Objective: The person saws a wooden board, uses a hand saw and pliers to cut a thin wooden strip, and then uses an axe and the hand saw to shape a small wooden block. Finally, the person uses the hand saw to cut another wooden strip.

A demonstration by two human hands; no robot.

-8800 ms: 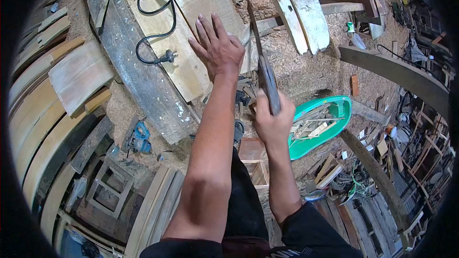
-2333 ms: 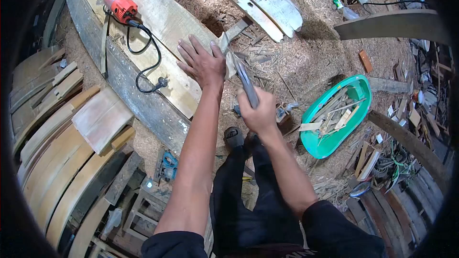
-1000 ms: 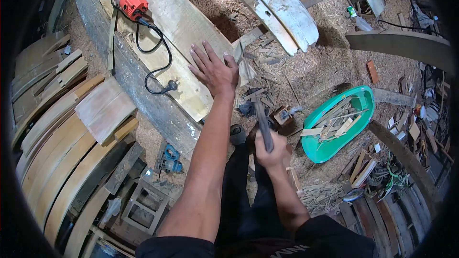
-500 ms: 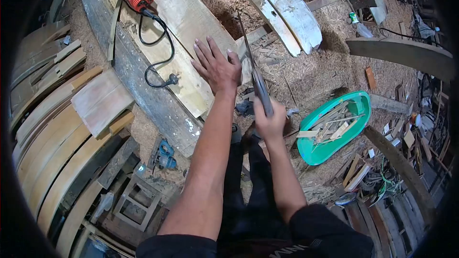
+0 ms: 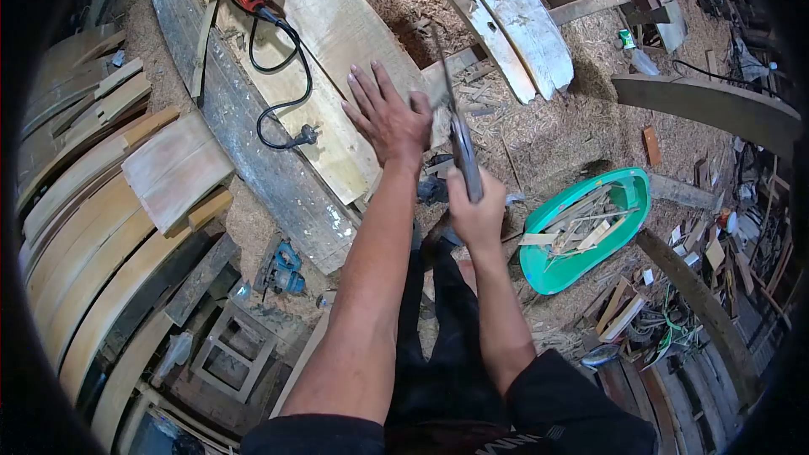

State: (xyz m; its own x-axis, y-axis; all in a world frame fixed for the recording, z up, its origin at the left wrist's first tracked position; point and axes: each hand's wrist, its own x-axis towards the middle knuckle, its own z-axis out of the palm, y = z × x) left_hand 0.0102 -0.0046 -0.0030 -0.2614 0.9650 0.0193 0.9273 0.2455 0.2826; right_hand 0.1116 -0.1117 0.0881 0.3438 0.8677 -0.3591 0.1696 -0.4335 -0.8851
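The left hand (image 5: 389,118) lies flat on the pale plank (image 5: 329,42), fingers spread wide. At its 4 o'clock the right hand (image 5: 476,211) is closed around a chopping blade (image 5: 459,131), its tip pointing to 12 o'clock beside the plank's edge.

No legible text, brand or number found. White lettering noted on waistband of black shorts (image 5: 581,414) at frame bottom, cut off by edge, not readable. Label on small green container (image 5: 625,38) too small to be read.
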